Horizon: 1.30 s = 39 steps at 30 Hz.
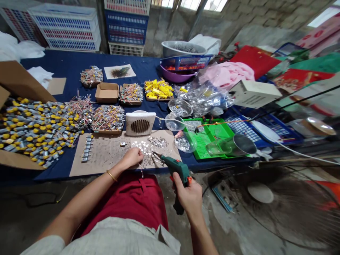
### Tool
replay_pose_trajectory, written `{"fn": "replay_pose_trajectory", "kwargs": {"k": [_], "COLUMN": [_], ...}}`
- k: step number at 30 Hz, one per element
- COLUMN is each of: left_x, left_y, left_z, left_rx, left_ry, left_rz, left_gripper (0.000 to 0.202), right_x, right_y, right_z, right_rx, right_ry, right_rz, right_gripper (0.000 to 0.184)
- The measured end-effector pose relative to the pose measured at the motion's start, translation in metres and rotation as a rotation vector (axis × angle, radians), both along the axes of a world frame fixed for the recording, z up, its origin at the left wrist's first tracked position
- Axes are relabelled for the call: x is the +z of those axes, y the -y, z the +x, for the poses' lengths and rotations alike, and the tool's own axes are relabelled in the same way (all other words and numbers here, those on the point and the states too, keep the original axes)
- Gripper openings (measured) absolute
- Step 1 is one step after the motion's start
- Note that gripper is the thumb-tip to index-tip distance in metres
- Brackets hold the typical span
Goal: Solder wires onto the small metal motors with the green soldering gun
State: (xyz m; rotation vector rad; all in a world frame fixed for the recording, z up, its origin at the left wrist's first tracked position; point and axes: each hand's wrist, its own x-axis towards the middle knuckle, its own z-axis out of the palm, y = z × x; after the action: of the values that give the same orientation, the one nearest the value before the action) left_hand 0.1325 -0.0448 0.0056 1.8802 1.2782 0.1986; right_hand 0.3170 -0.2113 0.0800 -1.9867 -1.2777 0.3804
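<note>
Roughly, dial centred on the brown cardboard sheet point(103, 166), twelve pointing away from the wearer. Nearest, at 4: right hand point(190, 196), wrapped round the handle of a dark-green, pistol-shaped tool point(175, 166) with orange parts and a pointed metal tip. Tip points toward 10; contact with the sheet, cannot tell. Dial centre: left hand point(133, 158), fingers closed on thin pale wires point(141, 170) hanging below it; anything more inside, hidden. Just beside it at 3, scattered small silver metal pieces point(143, 146). One short silver-and-yellow cylindrical part point(122, 144) just past the left hand, at 11; row of similar silver cylinders point(86, 148) at 9. Farther at 3, bright-green plastic basket point(198, 153). Toward 1, white box with dark oval grille point(141, 124); beyond it, tray of yellow plastic pieces point(158, 88). All on the blue-covered desk point(74, 58). Farthest, 12: stacked blue plastic crates point(126, 26).
</note>
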Motion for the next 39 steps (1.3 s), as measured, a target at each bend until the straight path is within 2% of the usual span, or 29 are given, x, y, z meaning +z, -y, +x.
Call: {"fn": "replay_pose_trajectory", "kwargs": {"k": [8,11,13,15,18,21,24,28,31,35,37,39], "left_x": [-0.001,-0.003,-0.005,-0.009,-0.013,-0.008,0.004,0.016,0.013,0.003,0.001,0.002], "left_y": [-0.001,0.000,0.000,-0.001,-0.002,0.005,0.019,0.026,0.023,0.030,0.038,0.042], "left_z": [0.005,0.000,-0.015,-0.039,-0.082,-0.109,-0.118,-0.126,-0.138,-0.156,-0.160,-0.157], "left_rx": [-0.002,0.026,0.115,0.256,0.408,0.385,0.303,0.257,0.264,0.289,0.238,0.146], "left_ry": [-0.007,0.047,0.122,0.187,0.182,0.055,-0.121,-0.214,-0.167,-0.096,-0.112,-0.134], "left_rz": [0.013,-0.021,-0.117,-0.212,-0.219,-0.064,0.129,0.198,0.263,0.494,0.541,0.525], "left_gripper": [0.017,0.014,0.014,0.017,0.019,0.019,0.023,0.026,0.028,0.031,0.024,0.018], "right_x": [-0.002,0.001,0.003,0.005,0.004,0.000,-0.006,-0.014,-0.017,-0.020,-0.019,-0.017], "right_y": [-0.001,0.001,0.005,0.008,0.004,-0.011,-0.028,-0.038,-0.038,-0.034,-0.034,-0.036], "right_z": [0.000,0.001,0.003,0.006,0.008,0.001,-0.012,-0.026,-0.032,-0.038,-0.043,-0.048], "right_rx": [-0.001,-0.016,-0.044,-0.080,-0.131,-0.138,-0.098,-0.078,-0.064,-0.119,-0.138,-0.118], "right_ry": [-0.020,-0.007,0.001,-0.002,-0.036,-0.114,-0.217,-0.258,-0.256,-0.285,-0.295,-0.298], "right_rz": [-0.005,-0.007,-0.006,-0.007,-0.020,-0.033,-0.043,-0.020,-0.018,-0.016,-0.006,-0.008], "right_gripper": [0.048,0.050,0.051,0.052,0.053,0.054,0.054,0.051,0.050,0.050,0.052,0.052]}}
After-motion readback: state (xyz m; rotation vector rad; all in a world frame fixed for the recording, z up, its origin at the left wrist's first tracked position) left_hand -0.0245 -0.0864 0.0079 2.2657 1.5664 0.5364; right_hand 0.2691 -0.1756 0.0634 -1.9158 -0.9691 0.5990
